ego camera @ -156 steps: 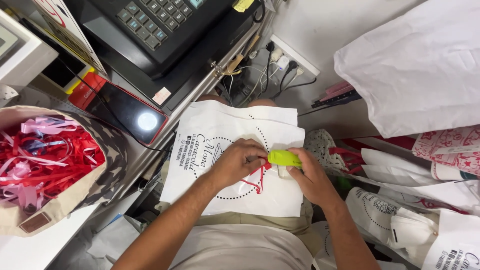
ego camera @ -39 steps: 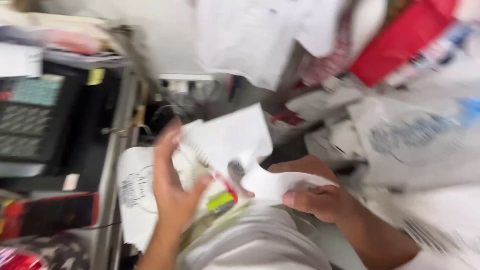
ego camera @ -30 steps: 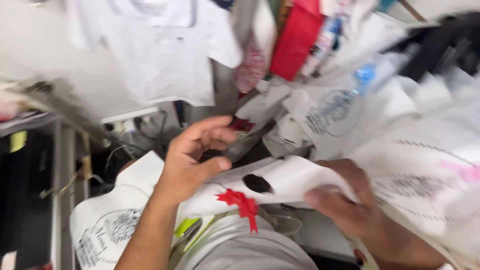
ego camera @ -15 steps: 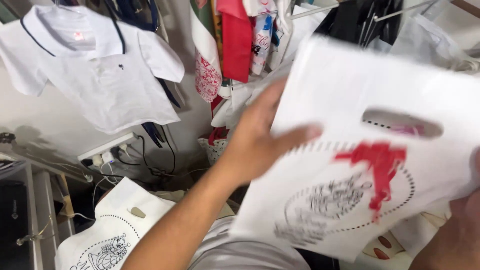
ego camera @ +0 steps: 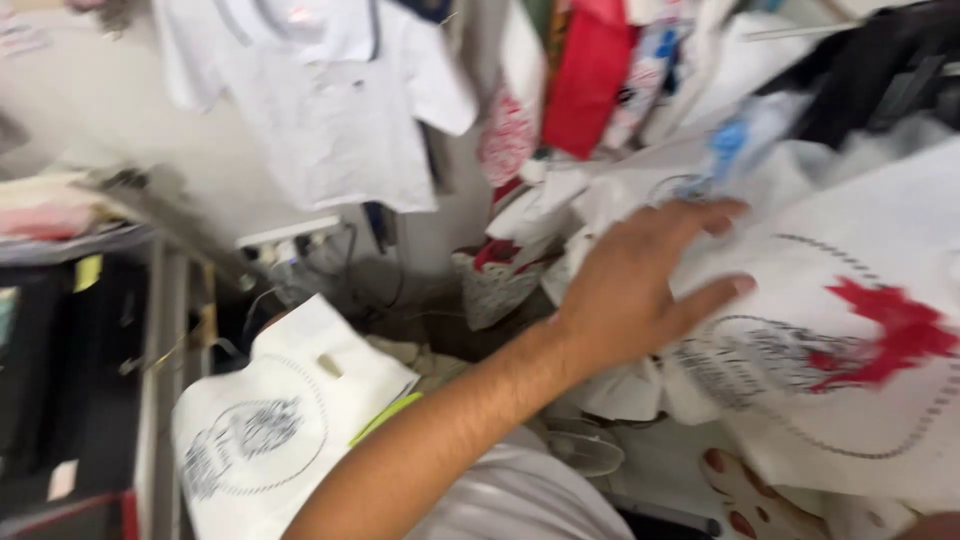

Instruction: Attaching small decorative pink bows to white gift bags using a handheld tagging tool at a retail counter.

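Note:
My left hand (ego camera: 640, 285) reaches across to the right, fingers spread flat on a white non-woven bag (ego camera: 860, 400) printed with a dark round emblem and a red bow. This bag lies on a heap of similar white bags at the right. A sliver of skin at the bottom right corner (ego camera: 935, 525) may be my right hand; the rest of it is out of frame. On my lap at the lower left lies another white printed bag (ego camera: 250, 440) with a handle slot, and a yellow-green tool (ego camera: 385, 418) pokes out beside it.
A white polo shirt (ego camera: 320, 110) and a red garment (ego camera: 590, 70) hang on the wall behind. A power strip with cables (ego camera: 295, 235) sits below the shirt. A black machine (ego camera: 40, 380) on a metal shelf stands at the left. The view is blurred.
The white bag with the red bow, held up in front of me half a second ago, now lies lower on the heap at the right. My left hand has flattened onto it.

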